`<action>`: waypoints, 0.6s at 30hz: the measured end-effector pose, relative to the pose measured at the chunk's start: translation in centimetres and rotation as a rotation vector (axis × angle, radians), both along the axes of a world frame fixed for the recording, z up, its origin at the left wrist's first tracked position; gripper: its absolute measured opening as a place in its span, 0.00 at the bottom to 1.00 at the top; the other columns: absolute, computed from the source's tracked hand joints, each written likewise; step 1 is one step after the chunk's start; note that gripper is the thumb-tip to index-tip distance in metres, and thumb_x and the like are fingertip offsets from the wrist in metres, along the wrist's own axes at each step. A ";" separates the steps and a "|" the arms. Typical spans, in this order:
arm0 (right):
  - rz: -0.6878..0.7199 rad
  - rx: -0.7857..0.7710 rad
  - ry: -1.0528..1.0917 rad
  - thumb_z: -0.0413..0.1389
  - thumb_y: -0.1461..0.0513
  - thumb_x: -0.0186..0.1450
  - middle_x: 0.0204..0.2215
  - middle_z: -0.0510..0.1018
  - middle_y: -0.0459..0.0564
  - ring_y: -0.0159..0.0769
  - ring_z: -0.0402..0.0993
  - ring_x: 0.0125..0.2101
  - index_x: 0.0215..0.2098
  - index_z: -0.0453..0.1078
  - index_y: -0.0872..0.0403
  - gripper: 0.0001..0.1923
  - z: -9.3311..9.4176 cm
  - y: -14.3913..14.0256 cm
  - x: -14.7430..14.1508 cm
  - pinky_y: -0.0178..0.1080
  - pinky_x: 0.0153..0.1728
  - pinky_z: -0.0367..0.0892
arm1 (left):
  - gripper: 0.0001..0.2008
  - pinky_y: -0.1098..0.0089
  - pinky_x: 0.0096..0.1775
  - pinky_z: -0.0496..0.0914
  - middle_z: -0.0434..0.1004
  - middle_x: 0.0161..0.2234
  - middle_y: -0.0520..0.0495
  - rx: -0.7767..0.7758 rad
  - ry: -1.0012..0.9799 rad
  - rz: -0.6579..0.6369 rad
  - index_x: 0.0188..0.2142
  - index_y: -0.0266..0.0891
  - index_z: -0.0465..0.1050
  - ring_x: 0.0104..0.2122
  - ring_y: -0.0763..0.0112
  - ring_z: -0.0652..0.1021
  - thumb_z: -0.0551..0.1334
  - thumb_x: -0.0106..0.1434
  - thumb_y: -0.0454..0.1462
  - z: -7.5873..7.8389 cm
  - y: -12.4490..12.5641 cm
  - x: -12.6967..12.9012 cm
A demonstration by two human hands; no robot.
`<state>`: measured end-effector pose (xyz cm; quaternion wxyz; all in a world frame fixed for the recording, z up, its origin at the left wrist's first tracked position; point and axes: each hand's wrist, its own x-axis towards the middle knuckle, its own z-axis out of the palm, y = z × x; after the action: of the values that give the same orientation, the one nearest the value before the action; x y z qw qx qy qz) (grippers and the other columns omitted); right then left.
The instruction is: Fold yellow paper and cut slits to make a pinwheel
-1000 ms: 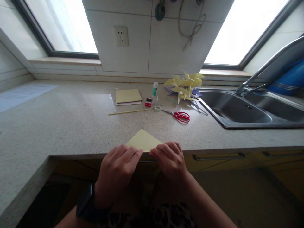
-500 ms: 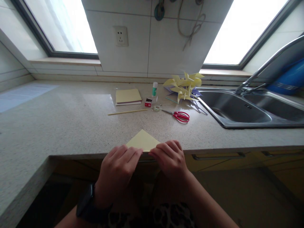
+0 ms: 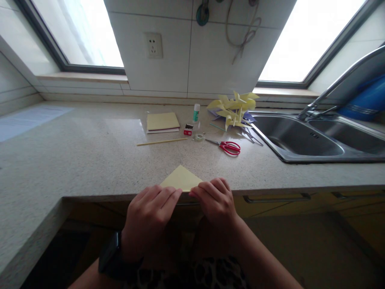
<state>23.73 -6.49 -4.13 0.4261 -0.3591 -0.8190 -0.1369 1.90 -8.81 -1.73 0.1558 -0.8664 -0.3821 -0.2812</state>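
Observation:
A pale yellow sheet of paper [image 3: 181, 179], folded into a triangle, lies at the counter's front edge with its point facing away from me. My left hand [image 3: 152, 210] grips the left part of its folded edge, fingers closed together. On the right part of that same edge, my right hand [image 3: 215, 200] pinches the paper, thumb and fingers pressed together. The two hands are a small gap apart. Both outer corners of the triangle are hidden under my fingers.
Beyond the paper lie a thin wooden stick [image 3: 161, 142], red-handled scissors [image 3: 229, 147], a tape roll [image 3: 199, 137], a small red box [image 3: 188, 129], a glue stick [image 3: 196, 113] and a paper stack [image 3: 163, 122]. Yellow pinwheels [image 3: 234, 108] rest beside the steel sink [image 3: 296, 157].
Almost nothing differs. Both hands stay on the folded edge of the paper, and the view has shifted very slightly.

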 end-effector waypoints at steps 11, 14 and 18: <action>0.021 -0.006 -0.007 0.64 0.62 0.67 0.32 0.82 0.43 0.35 0.67 0.30 0.39 0.74 0.51 0.03 0.1 0.0 0.5 0.44 0.38 0.59 | 0.09 0.58 0.37 0.69 0.81 0.38 0.47 -0.033 0.029 0.025 0.47 0.36 0.76 0.36 0.59 0.76 0.59 0.70 0.30 -0.2 0.2 0.2; 0.020 -0.013 -0.012 0.63 0.63 0.67 0.30 0.81 0.43 0.35 0.66 0.30 0.36 0.74 0.51 0.02 0.0 0.0 0.4 0.44 0.38 0.59 | 0.09 0.58 0.36 0.68 0.81 0.37 0.47 -0.022 0.038 0.031 0.47 0.36 0.76 0.34 0.59 0.75 0.59 0.70 0.30 -0.3 0.1 0.2; 0.016 -0.021 0.002 0.64 0.63 0.67 0.28 0.80 0.43 0.35 0.66 0.30 0.35 0.74 0.51 0.03 0.1 -0.1 0.2 0.43 0.38 0.59 | 0.09 0.58 0.36 0.69 0.82 0.38 0.48 -0.015 0.017 0.022 0.48 0.35 0.76 0.34 0.61 0.76 0.60 0.70 0.31 -0.3 0.0 0.3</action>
<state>23.91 -6.62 -4.04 0.4243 -0.3570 -0.8229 -0.1244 2.17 -8.84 -2.00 0.1554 -0.8658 -0.3922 -0.2690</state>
